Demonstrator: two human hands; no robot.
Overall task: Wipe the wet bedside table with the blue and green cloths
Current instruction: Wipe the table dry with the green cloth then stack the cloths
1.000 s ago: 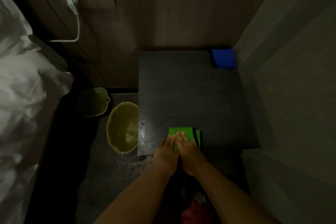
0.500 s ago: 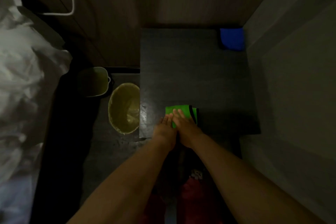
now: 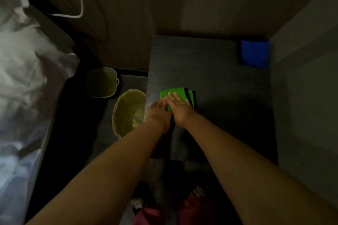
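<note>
Dim room, wood-panel wall at the far side. Dark bedside table (image 3: 210, 71) sits in the right corner, against the far wall and the right wall. Green cloth (image 3: 176, 91) lies folded flat on the tabletop towards the near-left part, close to the left edge; it has a black trim strip on its right side. Right hand (image 3: 181, 110) lies palm-down on the cloth, fingers straight and close together, pressing on it. Left hand (image 3: 158, 113) is just beside it, touching – fingers straight, tips on the cloth's near-left corner, rest of the hand on bare tabletop by the left edge. Faint wet sheen on the tabletop next to the left fingers.

Blue cloth (image 3: 255, 54) is folded in the far-right corner of the table, well apart from both hands.

On the floor, left of the table: round bin w/ a yellowish liner (image 3: 128, 113), and a small pale bucket (image 3: 102, 82) just beyond it. White bedding (image 3: 27, 64) fills the left side – a white cable (image 3: 79, 3) hangs on the far wall.
</note>
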